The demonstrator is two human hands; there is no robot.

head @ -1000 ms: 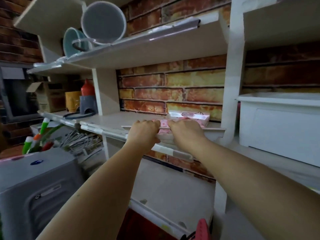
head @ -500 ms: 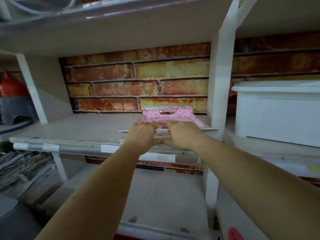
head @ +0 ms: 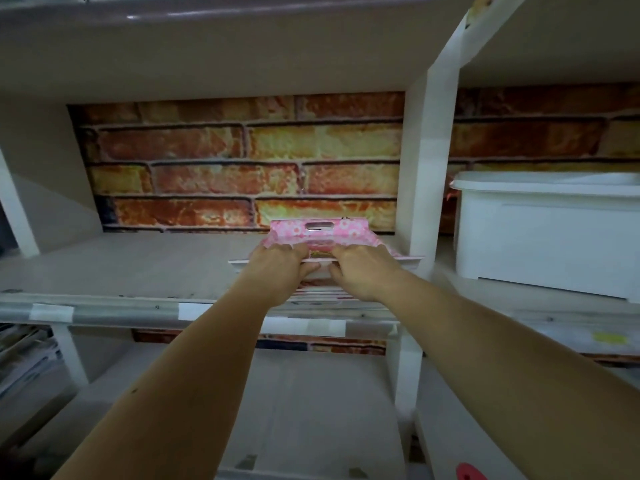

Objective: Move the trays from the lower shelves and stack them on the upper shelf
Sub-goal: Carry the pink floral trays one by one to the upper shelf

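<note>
A: Head view, looking down along two bare forearms into a shelf unit. Left hand [head: 277, 268] and right hand [head: 360, 270] sit side by side at the near edge of a pink floral tray [head: 320, 233].

B: Fingers?

A: Both sets curled over the tray's near rim, knuckles up, thumbs tucked underneath. Clamped on the tray, then. The two hands are close together but not touching; a small gap shows between them.

B: Where is the tray?

A: On the wooden shelf [head: 121, 265], right end of the bay, close to the white upright post [head: 424, 202]. It rests on top of a white tray [head: 410, 259], whose rim sticks out on both sides of the hands. Below the hands there are more flat edges, layered; I cannot tell how many.

B: Tray details?

A: Far wall stands up, with a slot handle cut in it. Pink with pale flowers. Roughly level, near rim a shade lower than the far wall.

B: Surroundings?

A: Brick-pattern back wall [head: 242, 161] behind the bay. Shelf front edge carries a grey strip with white tape patches [head: 52, 311]. In the next bay to the right, a white lidded box [head: 547, 233]. One more shelf [head: 311, 410] below. A red object [head: 467, 472] at the bottom edge, mostly cut off.
</note>
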